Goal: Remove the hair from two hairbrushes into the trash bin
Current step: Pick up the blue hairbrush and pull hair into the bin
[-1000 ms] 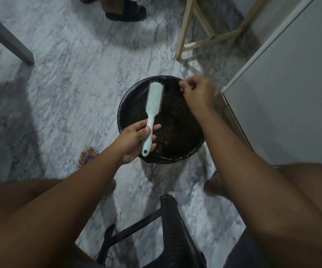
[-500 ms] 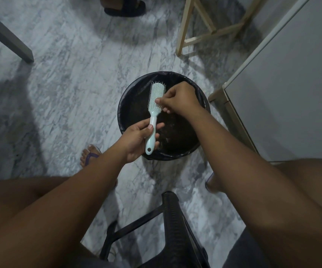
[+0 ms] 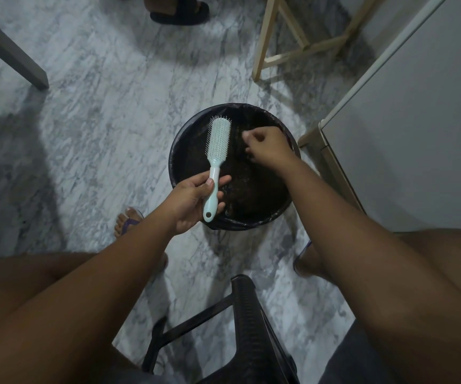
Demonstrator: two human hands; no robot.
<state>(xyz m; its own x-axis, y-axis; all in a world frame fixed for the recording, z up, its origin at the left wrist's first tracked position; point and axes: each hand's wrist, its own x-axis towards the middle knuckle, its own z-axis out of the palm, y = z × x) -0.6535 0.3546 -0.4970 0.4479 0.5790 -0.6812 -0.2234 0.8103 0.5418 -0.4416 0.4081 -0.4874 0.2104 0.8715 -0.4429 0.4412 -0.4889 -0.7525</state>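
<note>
A pale mint hairbrush [image 3: 217, 139] is held by its handle in my left hand [image 3: 193, 200], bristles facing up and to the right, over the left part of the trash bin [image 3: 179, 151]. The bin is round, black and lined with a dark bag. My right hand [image 3: 265, 145] hovers over the bin just right of the brush head, fingers pinched together. Whether hair is between the fingertips is too dark to tell. Only one hairbrush is in view.
A black plastic stool [image 3: 248, 328] stands between my knees. A white cabinet [image 3: 406, 134] is at the right, beside the bin. A wooden stool frame [image 3: 276, 37] and another person's sandalled foot [image 3: 179, 12] are at the top. A grey table leg [image 3: 10, 51] is upper left.
My right hand has pulled away from the brush head to the right, over the bin. The left hand and brush stayed nearly still.
</note>
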